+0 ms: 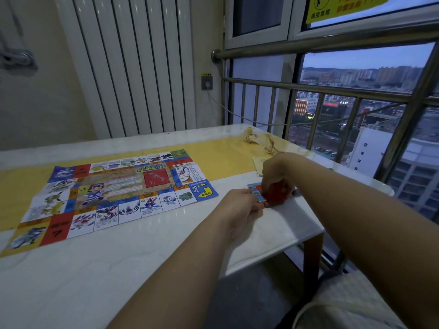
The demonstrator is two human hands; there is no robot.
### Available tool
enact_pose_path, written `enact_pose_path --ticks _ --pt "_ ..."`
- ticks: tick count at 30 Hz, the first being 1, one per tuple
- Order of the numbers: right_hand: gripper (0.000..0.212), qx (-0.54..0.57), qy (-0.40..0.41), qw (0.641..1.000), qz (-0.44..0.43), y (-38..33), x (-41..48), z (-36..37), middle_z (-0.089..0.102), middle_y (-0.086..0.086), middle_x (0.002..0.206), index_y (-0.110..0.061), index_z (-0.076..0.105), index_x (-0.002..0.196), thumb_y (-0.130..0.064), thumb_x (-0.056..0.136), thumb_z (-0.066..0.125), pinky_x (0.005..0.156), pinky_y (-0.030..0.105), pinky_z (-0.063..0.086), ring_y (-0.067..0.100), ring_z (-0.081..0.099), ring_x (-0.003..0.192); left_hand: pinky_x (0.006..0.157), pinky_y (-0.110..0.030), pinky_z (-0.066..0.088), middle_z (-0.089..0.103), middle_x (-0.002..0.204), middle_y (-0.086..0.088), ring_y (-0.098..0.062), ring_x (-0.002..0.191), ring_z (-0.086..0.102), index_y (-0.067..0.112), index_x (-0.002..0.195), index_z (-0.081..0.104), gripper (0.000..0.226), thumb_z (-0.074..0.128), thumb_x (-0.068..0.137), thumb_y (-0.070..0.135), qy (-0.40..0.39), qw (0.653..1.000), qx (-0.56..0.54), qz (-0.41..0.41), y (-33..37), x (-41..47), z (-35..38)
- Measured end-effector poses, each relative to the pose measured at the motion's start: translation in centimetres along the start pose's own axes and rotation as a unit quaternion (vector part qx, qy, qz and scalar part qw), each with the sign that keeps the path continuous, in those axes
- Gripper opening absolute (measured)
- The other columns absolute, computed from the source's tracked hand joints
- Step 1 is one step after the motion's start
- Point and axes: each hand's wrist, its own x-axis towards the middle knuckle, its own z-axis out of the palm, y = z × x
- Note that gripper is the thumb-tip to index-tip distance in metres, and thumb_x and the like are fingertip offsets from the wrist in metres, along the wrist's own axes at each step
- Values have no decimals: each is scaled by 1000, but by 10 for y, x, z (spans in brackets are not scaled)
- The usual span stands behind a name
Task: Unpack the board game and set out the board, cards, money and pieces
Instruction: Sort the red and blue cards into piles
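We take this for a room in a high-rise flat, a home rather than a workplace. A tall white panel radiator point(133, 67) covers the wall ahead of us, with a wall socket point(207, 82) beside it and a cable point(228, 109) running off from it. To our right a big window point(356, 65) looks down over city blocks and lit buildings, guarded by a metal safety railing point(308, 91); a yellow warning sticker point(344, 5) sits on the glass above. The pale, marble-look bench point(118, 269) carries a yellow runner point(225, 157) and a children's game board point(114, 198).
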Motion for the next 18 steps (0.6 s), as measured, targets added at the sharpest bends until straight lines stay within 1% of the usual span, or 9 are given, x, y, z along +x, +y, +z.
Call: enact_pose_path --ticks 1,3,5,6,8,10,13,15,18 --pt "54 13 -5 1000 4 0 1 0 53 16 122 5 43 132 -19 89 65 99 44 46 29 55 106 70 -22 46 64 86 -13 -16 78 57 3 95 61 25 38 94 -6 -2 1000 -2 5 0 -1 0" --pt "56 39 -16 999 13 1 2 0 52 18 128 4 42 132 -19 87 67 99 46 46 30 56 110 70 -22 46 67 73 -6 -11 67 61 7 84 60 29 37 95 -6 -10 1000 -10 11 0 -2 0" --pt "56 63 -25 998 20 2 4 1 52 19 129 2 44 130 -19 85 69 99 47 46 31 55 108 68 -21 46 68 64 -2 -7 57 63 8 81 60 30 37 94 -6 -17 1000 -16 12 1 -2 0" --pt "56 71 -27 997 23 2 4 1 53 19 129 2 44 130 -19 85 70 99 47 46 30 55 106 68 -21 47 68 66 -2 -7 58 63 8 83 61 30 37 94 -6 -18 1000 -16 11 1 -2 -1" --pt "56 78 -29 996 23 3 5 1 54 19 128 1 45 129 -20 83 72 99 47 46 30 55 106 69 -22 48 66 77 -6 -11 67 61 5 94 62 26 38 95 -4 -14 1000 -16 3 1 -2 -2" --pt "58 82 -24 996 19 3 6 2 54 18 127 1 45 127 -22 82 73 98 47 47 31 56 110 72 -24 49 64 83 -9 -15 75 59 4 102 60 22 39 96 -2 -10 1000 -27 -7 2 -1 -4" --pt "58 92 -21 995 16 3 7 3 55 18 126 0 45 127 -22 81 74 98 47 47 31 55 116 74 -26 50 63 90 -13 -20 81 58 7 88 59 20 42 96 0 -5 999 -40 -18 3 0 -6" --pt "58 98 -19 995 14 4 8 4 55 18 126 -1 45 127 -22 81 74 98 46 47 31 55 116 74 -27 51 62 99 -16 -21 84 59 4 98 58 17 41 96 1 1 999 -43 -25 4 1 -7" --pt "58 120 -14 993 14 4 10 5 54 18 126 -1 44 127 -21 81 74 98 46 47 31 54 116 71 -26 52 62 106 -17 -21 85 60 1 113 56 23 41 96 2 8 998 -46 -33 3 3 -8"
